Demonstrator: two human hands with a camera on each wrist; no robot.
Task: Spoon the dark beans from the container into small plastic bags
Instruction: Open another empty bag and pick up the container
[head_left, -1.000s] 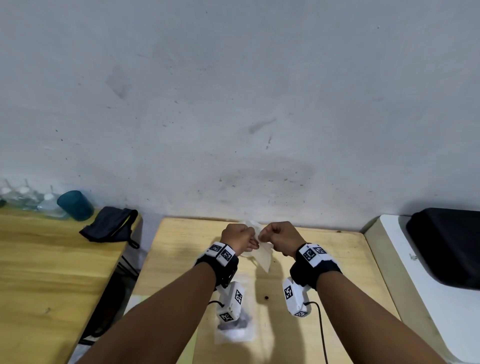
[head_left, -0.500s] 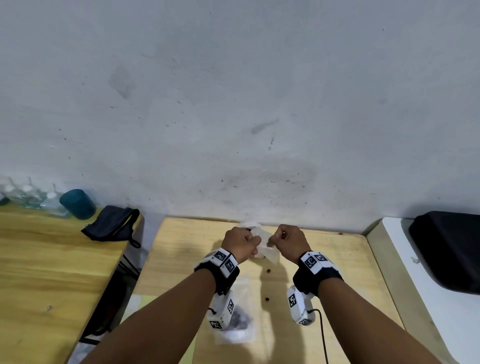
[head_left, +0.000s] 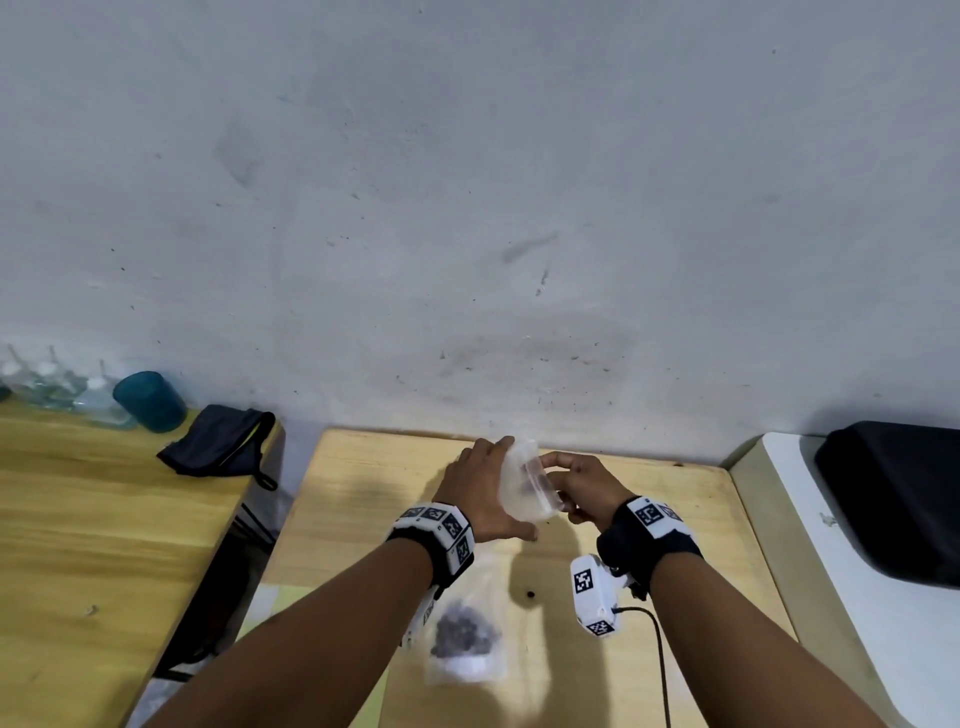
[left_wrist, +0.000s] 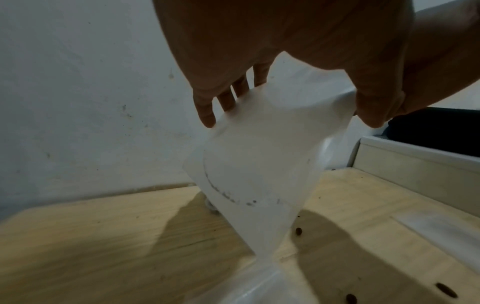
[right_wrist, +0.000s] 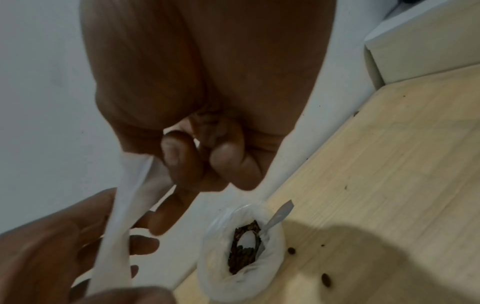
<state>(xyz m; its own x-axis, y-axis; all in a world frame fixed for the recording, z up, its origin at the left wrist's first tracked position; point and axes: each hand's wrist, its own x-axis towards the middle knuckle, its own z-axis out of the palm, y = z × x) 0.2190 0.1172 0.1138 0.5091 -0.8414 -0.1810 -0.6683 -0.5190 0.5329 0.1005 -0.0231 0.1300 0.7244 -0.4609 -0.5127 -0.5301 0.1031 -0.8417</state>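
Small plastic bag (head_left: 524, 486) held up above the far middle of the wooden table (head_left: 363, 499). Left hand (head_left: 480, 491) spread flat against its left side, fingers straight. Right hand (head_left: 587, 486) pinches its right edge. Bean container (right_wrist: 244, 246) with white spoon (right_wrist: 275, 218) sits below; a filled bag (head_left: 465, 636) lies nearer.

Head view above; wrist views close below
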